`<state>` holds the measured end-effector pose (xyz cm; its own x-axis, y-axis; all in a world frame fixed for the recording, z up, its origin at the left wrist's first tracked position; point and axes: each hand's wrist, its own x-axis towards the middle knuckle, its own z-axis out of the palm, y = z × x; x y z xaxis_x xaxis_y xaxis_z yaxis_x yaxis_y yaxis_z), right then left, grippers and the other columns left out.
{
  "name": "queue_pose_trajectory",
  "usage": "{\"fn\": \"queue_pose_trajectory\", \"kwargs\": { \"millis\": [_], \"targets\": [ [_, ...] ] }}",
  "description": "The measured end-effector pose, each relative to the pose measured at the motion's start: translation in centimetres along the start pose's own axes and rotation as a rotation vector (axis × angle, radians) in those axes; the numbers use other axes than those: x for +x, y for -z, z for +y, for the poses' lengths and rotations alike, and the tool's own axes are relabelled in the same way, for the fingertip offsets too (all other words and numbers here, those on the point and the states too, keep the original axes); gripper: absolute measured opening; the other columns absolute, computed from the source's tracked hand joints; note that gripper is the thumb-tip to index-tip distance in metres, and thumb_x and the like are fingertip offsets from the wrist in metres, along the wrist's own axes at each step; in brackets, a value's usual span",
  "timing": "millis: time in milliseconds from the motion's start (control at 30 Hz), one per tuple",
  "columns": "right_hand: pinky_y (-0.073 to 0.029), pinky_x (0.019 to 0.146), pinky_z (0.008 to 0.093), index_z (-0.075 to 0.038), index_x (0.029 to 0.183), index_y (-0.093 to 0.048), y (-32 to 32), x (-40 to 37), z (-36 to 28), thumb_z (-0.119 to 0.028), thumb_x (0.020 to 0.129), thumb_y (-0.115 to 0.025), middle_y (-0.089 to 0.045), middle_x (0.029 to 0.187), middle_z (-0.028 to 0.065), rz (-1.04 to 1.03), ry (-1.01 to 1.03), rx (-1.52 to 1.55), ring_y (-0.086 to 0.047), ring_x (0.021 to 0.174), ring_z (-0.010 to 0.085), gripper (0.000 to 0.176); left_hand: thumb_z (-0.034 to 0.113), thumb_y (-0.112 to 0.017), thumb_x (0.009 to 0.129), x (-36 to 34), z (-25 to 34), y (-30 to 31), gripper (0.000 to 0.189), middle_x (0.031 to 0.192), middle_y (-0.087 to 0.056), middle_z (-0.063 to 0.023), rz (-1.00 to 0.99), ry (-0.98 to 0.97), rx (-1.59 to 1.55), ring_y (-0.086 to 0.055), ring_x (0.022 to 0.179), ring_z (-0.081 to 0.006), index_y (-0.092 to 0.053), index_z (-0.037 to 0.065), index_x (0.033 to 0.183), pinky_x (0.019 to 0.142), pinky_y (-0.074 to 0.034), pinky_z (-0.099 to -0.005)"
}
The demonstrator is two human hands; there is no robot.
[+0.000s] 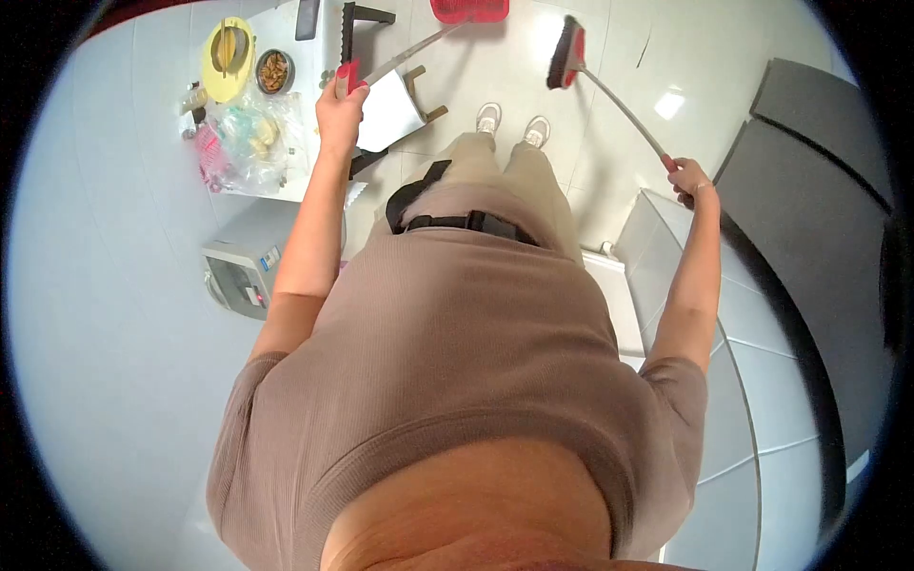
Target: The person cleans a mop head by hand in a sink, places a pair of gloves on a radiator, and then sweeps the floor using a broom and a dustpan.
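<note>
My left hand [340,114] is wrapped round the red grip of a long-handled dustpan [469,9]. Its red pan is at the top edge of the view, partly cut off, and a thin metal handle runs down to my fingers. On the other side, my right hand [689,181] is closed on the red handle end of a broom [567,55]. The broom's red and white head with dark bristles is at the upper right, its handle slanting down to my hand. A gap of pale floor separates the broom head from the dustpan.
A white table [297,162] on the left bears a yellow board [228,81], a bowl of brown food [275,71], plastic bags [252,138] and a phone [307,19]. A stool [390,112] stands beside it. Below is a grey appliance [243,266]. Dark grey furniture [809,209] fills the right.
</note>
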<state>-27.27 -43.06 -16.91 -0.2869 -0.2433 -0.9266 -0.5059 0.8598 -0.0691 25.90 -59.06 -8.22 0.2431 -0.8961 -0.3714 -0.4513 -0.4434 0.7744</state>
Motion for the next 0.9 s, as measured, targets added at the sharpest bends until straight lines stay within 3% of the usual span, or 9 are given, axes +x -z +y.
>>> {"fn": "queue_pose_trajectory", "kwargs": {
  "millis": [67, 200, 400, 600, 667, 700, 767, 900],
  "targets": [
    [-0.033, 0.035, 0.0284, -0.008, 0.123, -0.048, -0.3, -0.6, -0.4, -0.006, 0.073, -0.052, -0.049, 0.061, 0.0053, 0.016, 0.039, -0.028, -0.041, 0.041, 0.0120, 0.049, 0.012, -0.064, 0.072, 0.2, -0.2, 0.5, 0.021, 0.062, -0.054, -0.0016, 0.023, -0.005, 0.061, -0.047, 0.048, -0.0097, -0.060, 0.000, 0.088, 0.046, -0.038, -0.0244],
    [-0.037, 0.035, 0.0301, -0.002, 0.120, -0.048, -4.0, -3.6, -2.8, -0.005, 0.073, -0.053, -0.051, 0.060, 0.0080, -0.005, 0.161, 0.102, -0.046, 0.040, 0.0157, 0.047, 0.013, -0.064, 0.072, 0.4, -0.3, 1.5, 0.020, 0.060, -0.054, -0.0014, 0.013, -0.002, 0.036, -0.047, 0.047, -0.0094, -0.061, 0.001, 0.087, 0.045, -0.038, -0.0247],
    [-0.035, 0.034, 0.0284, 0.000, 0.122, -0.044, -8.2, -6.6, -10.5, -0.006, 0.074, -0.053, -0.048, 0.057, 0.0058, -0.190, 0.285, 0.214, -0.047, 0.040, 0.0149, 0.049, 0.013, -0.065, 0.072, 0.9, -0.2, 3.0, 0.019, 0.061, -0.054, -0.0007, 0.084, -0.019, -0.050, -0.046, 0.048, -0.0087, -0.061, 0.002, 0.087, 0.046, -0.038, -0.0245],
    [-0.043, 0.047, 0.0342, 0.002, 0.093, -0.057, -16.1, 2.9, -21.8, -0.011, 0.075, -0.054, -0.056, 0.062, 0.0111, -0.293, 0.558, 0.004, -0.053, 0.051, 0.0192, 0.022, 0.012, -0.065, 0.074, 1.1, 2.3, 4.9, 0.020, 0.066, -0.055, 0.0003, 0.099, -0.059, -0.054, -0.046, 0.050, -0.0073, -0.060, 0.001, 0.090, 0.046, -0.038, -0.0226],
    [-0.034, 0.035, 0.0285, -0.004, 0.116, -0.051, -18.7, 5.0, -25.3, -0.006, 0.076, -0.052, -0.048, 0.058, 0.0058, -0.365, 0.414, 0.059, -0.044, 0.042, 0.0142, 0.039, 0.011, -0.064, 0.075, 1.4, 2.5, 5.1, 0.020, 0.066, -0.054, 0.0004, 0.099, -0.075, -0.065, -0.045, 0.050, -0.0070, -0.060, 0.000, 0.091, 0.045, -0.037, -0.0214],
    [-0.034, 0.035, 0.0285, -0.004, 0.116, -0.051, -19.9, 6.5, -26.8, -0.006, 0.076, -0.052, -0.048, 0.058, 0.0058, -0.361, 0.418, 0.072, -0.044, 0.042, 0.0142, 0.039, 0.011, -0.064, 0.075, 1.2, 2.9, 5.1, 0.020, 0.066, -0.054, 0.0006, 0.098, -0.059, -0.082, -0.045, 0.049, -0.0068, -0.060, 0.000, 0.091, 0.045, -0.037, -0.0213],
    [-0.036, 0.036, 0.0301, -0.002, 0.096, -0.056, -21.8, 9.2, -28.5, -0.005, 0.076, -0.052, -0.050, 0.060, 0.0070, -0.346, 0.352, -0.103, -0.044, 0.042, 0.0153, 0.021, 0.009, -0.064, 0.075, 1.0, 3.5, 5.3, 0.019, 0.065, -0.053, 0.0009, 0.081, -0.040, -0.104, -0.043, 0.048, -0.0059, -0.060, 0.001, 0.092, 0.044, -0.036, -0.0207],
    [-0.040, 0.039, 0.0324, -0.001, 0.083, -0.056, -17.5, 7.0, -26.5, -0.006, 0.075, -0.053, -0.050, 0.060, 0.0064, -0.263, 0.297, -0.047, -0.045, 0.043, 0.0164, 0.009, 0.008, -0.064, 0.075, 1.2, 2.8, 5.5, 0.018, 0.065, -0.053, 0.0012, 0.071, -0.035, -0.099, -0.043, 0.048, -0.0057, -0.060, 0.001, 0.091, 0.044, -0.035, -0.0205]
  ]
}}
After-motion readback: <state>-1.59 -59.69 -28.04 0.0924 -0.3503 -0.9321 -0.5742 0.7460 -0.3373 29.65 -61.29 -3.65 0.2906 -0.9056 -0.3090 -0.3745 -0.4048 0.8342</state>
